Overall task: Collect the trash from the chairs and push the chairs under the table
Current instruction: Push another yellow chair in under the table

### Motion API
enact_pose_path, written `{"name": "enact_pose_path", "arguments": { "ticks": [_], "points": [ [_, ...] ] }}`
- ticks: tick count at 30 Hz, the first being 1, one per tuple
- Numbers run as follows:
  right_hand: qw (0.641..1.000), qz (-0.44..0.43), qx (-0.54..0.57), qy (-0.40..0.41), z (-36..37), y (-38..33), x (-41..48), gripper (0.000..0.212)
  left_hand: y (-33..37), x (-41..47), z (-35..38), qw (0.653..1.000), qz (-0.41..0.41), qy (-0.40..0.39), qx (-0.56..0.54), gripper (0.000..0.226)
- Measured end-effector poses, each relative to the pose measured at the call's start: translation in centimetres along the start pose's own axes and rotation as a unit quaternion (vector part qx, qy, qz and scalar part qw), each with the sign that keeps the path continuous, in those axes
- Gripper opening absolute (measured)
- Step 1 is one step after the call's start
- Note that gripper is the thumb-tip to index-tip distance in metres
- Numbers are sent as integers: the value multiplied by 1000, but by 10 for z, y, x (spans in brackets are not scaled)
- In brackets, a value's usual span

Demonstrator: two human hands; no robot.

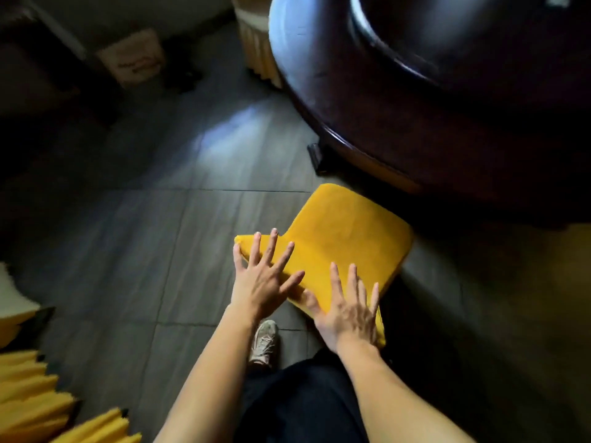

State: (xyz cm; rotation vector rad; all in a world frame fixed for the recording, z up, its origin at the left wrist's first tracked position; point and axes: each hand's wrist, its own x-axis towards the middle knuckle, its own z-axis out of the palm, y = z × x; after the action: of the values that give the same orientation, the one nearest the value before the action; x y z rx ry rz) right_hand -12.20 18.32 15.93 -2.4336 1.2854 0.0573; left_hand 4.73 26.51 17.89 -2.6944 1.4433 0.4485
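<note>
A yellow upholstered chair with a padded seat and backrest (339, 247) sits just right of the frame's centre, its seat aimed at the dark, glossy round wooden tabletop (415, 129) that fills the upper right. Both hands rest on the chair's backrest, which runs diagonally across the lower middle. The left hand (262, 279) lies on the backrest's upper-left end and the right hand (348, 311) on its lower-right end. Each grip is spread wide, fingers splayed and flat, palms against the fabric, nothing pinched or held. That flat placement, one hand toward each end, looks chosen for pushing rather than lifting: it shares the force across the back so the chair slides straight instead of swinging round.

The seat's far edge is near the table's rim but not yet under it, so the push appears unfinished. No trash is visible on the seat, which suggests this chair is already cleared.

A pale sneaker (263, 343) stands on the grey tiled floor (144, 244) between the forearms, close behind the chair. More yellow pleated fabric (35, 401) shows at lower left, probably another chair's cover, though it is too blurred to tell.
</note>
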Motion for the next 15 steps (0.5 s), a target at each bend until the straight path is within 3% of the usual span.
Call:
{"name": "enact_pose_path", "arguments": {
  "ticks": [5,9,15],
  "points": [
    [992,124,-30,8,-4,-16,-11,85,-19,13,-1,993,118,3,19,77],
    [978,183,-25,92,12,-46,-20,75,-26,21,2,989,148,28,9,82],
    [957,248,-17,149,21,-62,-19,74,-29,24,12,983,170,66,-12,78]
  ]
}}
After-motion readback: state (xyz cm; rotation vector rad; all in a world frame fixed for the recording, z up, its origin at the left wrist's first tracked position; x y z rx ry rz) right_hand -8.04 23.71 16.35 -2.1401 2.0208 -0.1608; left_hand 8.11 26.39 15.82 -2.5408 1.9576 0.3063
